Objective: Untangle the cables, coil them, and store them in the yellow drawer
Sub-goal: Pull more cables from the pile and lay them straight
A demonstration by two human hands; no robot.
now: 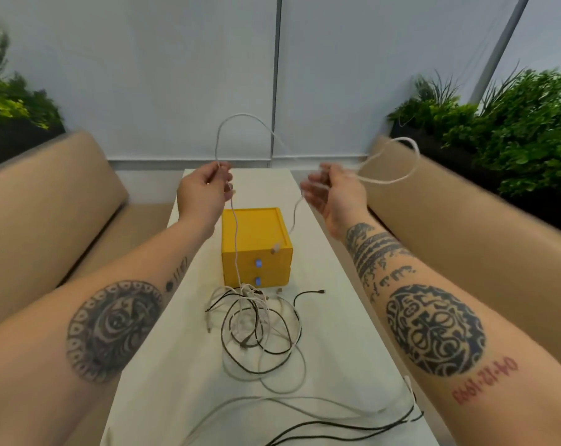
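The white cable is held in the air above the far half of the table, between both hands.

- Left hand: raised, forearm stretched forward, thumb and fingertips pinching the cable.
- Right hand: raised at the same height, palm turned inward, fingers loosely curled round the cable. The grip is blurred.
- Between the hands, the cable rises in a tall arch. Beyond the right hand, it forms a sideways loop.
- One run hangs straight down from the left hand into the tangle of black and white cables on the table.
- The plug end hangs below the right hand, over the yellow drawer unit, which has both drawers closed.
- Beige benches flank the table.
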